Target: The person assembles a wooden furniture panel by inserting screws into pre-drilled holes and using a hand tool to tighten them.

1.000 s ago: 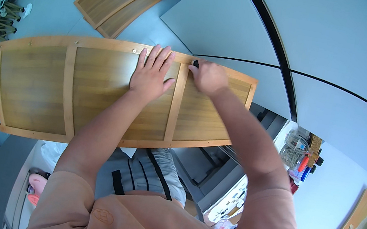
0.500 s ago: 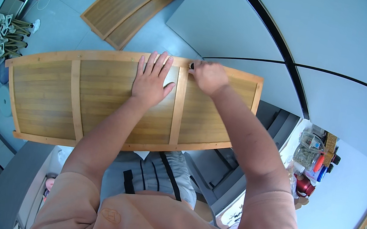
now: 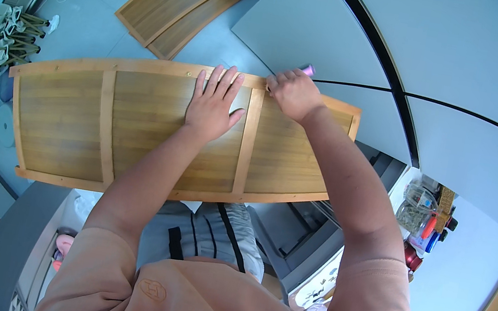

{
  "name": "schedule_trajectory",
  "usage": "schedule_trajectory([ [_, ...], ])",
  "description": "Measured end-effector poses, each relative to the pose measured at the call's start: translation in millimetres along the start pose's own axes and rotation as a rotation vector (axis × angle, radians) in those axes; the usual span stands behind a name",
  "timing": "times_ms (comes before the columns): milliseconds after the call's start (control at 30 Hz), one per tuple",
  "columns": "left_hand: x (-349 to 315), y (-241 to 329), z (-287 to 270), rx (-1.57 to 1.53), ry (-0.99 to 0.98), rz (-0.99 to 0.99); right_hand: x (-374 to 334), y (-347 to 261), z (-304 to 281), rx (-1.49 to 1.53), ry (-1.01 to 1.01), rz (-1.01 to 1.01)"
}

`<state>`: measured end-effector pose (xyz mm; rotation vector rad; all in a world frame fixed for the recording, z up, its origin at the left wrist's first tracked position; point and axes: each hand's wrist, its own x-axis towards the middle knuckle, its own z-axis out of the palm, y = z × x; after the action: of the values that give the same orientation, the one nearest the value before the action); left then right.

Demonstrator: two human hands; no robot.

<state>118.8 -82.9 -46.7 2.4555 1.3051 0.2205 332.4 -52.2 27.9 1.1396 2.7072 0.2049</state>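
A long wooden panel (image 3: pixel 167 135) lies in front of me, its pale frame and crossbars set around darker brown sections. My left hand (image 3: pixel 211 110) rests flat on the panel's middle section, fingers spread toward the far rail. At that rail, by the top of the right-hand crossbar (image 3: pixel 246 148), my right hand (image 3: pixel 297 96) is closed in a fist. A purple-ended tool (image 3: pixel 308 70) sticks out past its knuckles. The rest of the tool is hidden by the fingers, so its kind does not show.
Two more wooden panels (image 3: pixel 179 2) lie overlapped on the floor beyond. White cabinet doors (image 3: pixel 323 29) stand at the far right. Jars and bottles (image 3: pixel 420 214) crowd a surface on the right. Grey drawers (image 3: pixel 295 236) stand below the panel, and folded stools (image 3: pixel 14 40) at left.
My right hand has turned on the far rail, and the tool's purple end now shows beyond it. My left hand stays flat on the panel. The view has shifted slightly.
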Motion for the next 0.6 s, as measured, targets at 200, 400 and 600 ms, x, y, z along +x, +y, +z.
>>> schedule_trajectory([
  [200,-3.4,-3.6,2.0,0.002,-0.034,-0.014,30.0,-56.4,-12.4,0.811,-0.352,1.282],
  [400,-5.8,-9.1,0.1,0.017,-0.044,-0.018,24.7,-52.3,-3.1,0.657,-0.337,1.135],
  [600,-0.2,-0.6,0.1,0.018,-0.035,-0.002,1.0,3.7,4.3,0.012,-0.215,0.003],
])
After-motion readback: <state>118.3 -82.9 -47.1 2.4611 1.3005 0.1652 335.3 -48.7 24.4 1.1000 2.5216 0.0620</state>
